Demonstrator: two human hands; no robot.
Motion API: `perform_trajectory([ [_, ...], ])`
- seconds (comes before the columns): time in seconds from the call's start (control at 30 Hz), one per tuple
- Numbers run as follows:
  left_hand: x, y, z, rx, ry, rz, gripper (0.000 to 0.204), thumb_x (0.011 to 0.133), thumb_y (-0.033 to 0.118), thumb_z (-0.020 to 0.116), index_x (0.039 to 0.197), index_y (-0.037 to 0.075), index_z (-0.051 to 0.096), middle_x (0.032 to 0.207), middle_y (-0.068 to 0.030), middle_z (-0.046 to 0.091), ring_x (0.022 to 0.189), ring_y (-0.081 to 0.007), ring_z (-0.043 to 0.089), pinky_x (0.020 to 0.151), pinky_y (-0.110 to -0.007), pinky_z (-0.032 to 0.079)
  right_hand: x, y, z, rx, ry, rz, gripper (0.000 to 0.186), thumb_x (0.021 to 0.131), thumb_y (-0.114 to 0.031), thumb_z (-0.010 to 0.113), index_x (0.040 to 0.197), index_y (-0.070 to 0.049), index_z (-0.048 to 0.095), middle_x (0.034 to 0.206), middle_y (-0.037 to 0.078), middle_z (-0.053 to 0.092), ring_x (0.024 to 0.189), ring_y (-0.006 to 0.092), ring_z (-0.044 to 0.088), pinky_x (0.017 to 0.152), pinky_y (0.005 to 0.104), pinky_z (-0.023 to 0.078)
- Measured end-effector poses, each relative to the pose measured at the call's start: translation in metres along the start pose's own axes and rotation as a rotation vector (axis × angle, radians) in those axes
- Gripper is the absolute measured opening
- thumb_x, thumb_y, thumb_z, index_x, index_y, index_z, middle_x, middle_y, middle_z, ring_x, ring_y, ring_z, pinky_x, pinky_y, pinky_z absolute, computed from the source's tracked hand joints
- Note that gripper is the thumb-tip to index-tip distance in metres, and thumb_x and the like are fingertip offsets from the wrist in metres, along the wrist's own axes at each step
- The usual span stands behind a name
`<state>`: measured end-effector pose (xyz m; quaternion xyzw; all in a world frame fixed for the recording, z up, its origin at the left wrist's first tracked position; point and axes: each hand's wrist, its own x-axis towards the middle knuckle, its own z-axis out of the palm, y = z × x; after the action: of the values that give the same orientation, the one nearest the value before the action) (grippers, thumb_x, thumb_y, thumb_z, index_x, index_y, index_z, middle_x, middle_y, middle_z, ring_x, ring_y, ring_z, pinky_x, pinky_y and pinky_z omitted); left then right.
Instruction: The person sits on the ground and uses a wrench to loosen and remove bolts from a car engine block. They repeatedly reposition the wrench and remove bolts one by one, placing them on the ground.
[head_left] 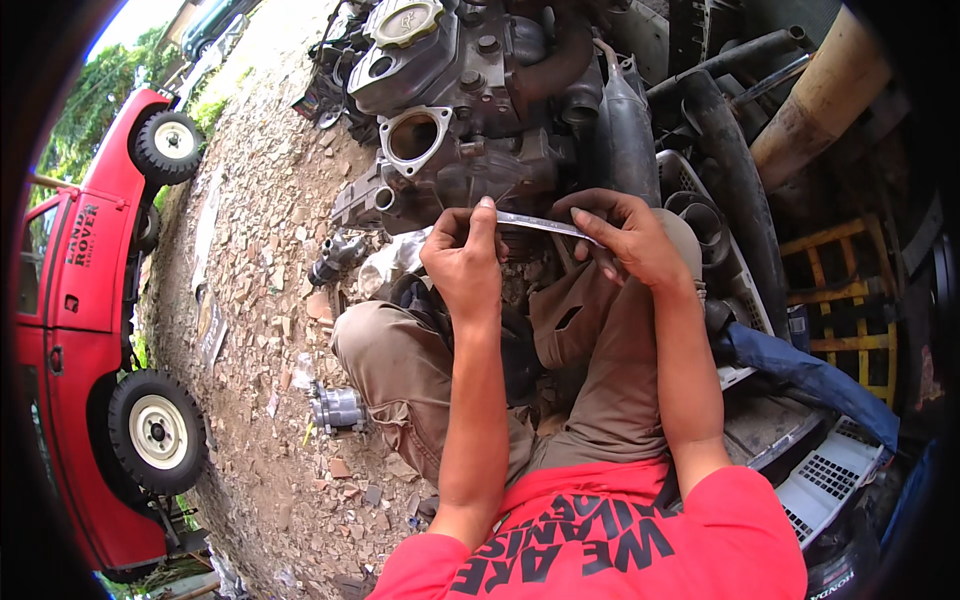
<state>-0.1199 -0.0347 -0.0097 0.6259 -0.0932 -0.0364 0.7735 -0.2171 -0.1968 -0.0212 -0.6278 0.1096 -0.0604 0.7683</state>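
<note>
A thin, flat silvery strip (545, 224) is stretched between my two hands, above my bent knees. My left hand (466, 250) pinches its left end between thumb and fingers. At the other end, the thumb and fingers of my right hand (632, 240) close on it. What exactly the strip is, I cannot make out. Just beyond my hands stands a dark, greasy engine (500, 100). Its near left side has a round port with a pale three-cornered flange (442, 128), and a light-coloured filler cap (407, 22) sits on the top cover.
On stony ground at left lie a silvery cylindrical metal part (338, 408) and a smaller metal fitting (338, 258). A red off-road vehicle (70, 300) stands farther left. At right are dark pipes (735, 170), a bamboo pole (820, 95), a white crate (835, 475) and a yellow rack (850, 345).
</note>
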Motion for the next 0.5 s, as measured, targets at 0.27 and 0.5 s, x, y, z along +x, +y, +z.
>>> perform_trajectory([
  [0.27, 0.006, -0.007, -0.006, 0.047, -0.076, 0.016, 0.019, 0.088, 0.016, 0.065, 0.078, 0.0, 0.061, 0.062, -0.0021, 0.056, 0.051, -0.0083, 0.051, 0.047, -0.022, 0.039, -0.004, 0.012, 0.002, 0.084, -0.084, 0.02, 0.03, 0.091, -0.026, 0.063, 0.103, 0.001, 0.064, 0.059, 0.0, 0.056, 0.043, 0.0037, 0.046, 0.034, 0.0179, 0.031],
  [0.5, -0.002, -0.017, -0.016, -0.113, -0.256, -0.044, 0.027, 0.093, 0.021, 0.059, 0.109, -0.001, 0.061, 0.083, -0.0082, 0.065, 0.067, -0.0141, 0.063, 0.053, -0.025, 0.046, 0.006, 0.022, -0.001, 0.041, 0.166, -0.262, 0.022, 0.085, -0.012, 0.07, 0.101, 0.001, 0.065, 0.07, 0.002, 0.061, 0.049, 0.0037, 0.049, 0.041, 0.019, 0.036],
])
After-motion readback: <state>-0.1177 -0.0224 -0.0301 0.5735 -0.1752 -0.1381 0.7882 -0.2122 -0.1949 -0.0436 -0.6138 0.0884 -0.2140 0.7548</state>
